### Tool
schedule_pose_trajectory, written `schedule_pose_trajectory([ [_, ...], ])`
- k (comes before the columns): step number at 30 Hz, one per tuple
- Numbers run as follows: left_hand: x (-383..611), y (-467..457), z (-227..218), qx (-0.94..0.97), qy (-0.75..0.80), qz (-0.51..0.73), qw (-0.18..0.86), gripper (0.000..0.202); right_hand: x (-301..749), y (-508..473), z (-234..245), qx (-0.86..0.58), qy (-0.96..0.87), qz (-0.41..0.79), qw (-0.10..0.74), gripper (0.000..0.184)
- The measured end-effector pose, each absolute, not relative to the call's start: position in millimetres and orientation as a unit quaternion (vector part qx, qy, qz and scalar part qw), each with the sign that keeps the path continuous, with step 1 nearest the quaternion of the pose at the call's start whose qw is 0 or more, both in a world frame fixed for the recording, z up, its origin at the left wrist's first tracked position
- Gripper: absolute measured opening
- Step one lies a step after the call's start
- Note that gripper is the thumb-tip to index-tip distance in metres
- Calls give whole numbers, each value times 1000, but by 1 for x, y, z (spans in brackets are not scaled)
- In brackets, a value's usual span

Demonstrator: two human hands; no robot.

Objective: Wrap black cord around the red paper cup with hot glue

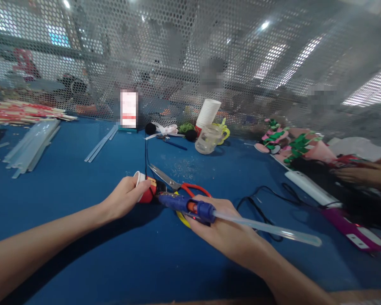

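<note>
My left hand (124,197) is closed around a small red paper cup (148,195) with a white rim, tipped on its side. Black yarn (160,187) covers the cup's far end, and a strand runs back to a black yarn ball (150,128). A blue hot glue gun (178,202) is gripped in my right hand (228,233), its nozzle at the yarn-covered end; whether they touch I cannot tell. From the gun's rear sticks out a long clear glue stick (273,232). Scissors (167,177) with red handles lie open just behind, and something yellow shows under the gun.
Glue sticks (34,144) lie in a pile at left, beside a bright phone screen (128,109). Stacked white cups (209,112) and a clear plastic mug (206,140) stand at the back. A purple-and-white power strip (352,231), black cord and another person's hand (368,176) are at right.
</note>
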State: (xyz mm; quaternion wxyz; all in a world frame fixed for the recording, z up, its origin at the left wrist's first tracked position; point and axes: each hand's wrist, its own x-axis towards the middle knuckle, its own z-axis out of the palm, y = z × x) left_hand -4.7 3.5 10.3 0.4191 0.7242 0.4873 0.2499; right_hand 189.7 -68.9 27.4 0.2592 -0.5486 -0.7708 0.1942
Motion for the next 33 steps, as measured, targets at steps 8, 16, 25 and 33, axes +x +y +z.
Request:
schedule_pose_trajectory([
  [8, -6, 2, 9, 758, 468, 241, 386, 36, 188, -65, 35, -586, -735, 208, 272, 11],
  [16, -7, 1, 7, 771, 465, 238, 365, 37, 189, -64, 35, -574, -728, 242, 286, 10],
  [25, -5, 0, 8, 782, 467, 237, 338, 36, 188, -63, 36, -579, -708, 265, 306, 10],
  [33, -7, -1, 8, 789, 463, 233, 329, 35, 190, -66, 36, -576, -722, 244, 295, 17],
])
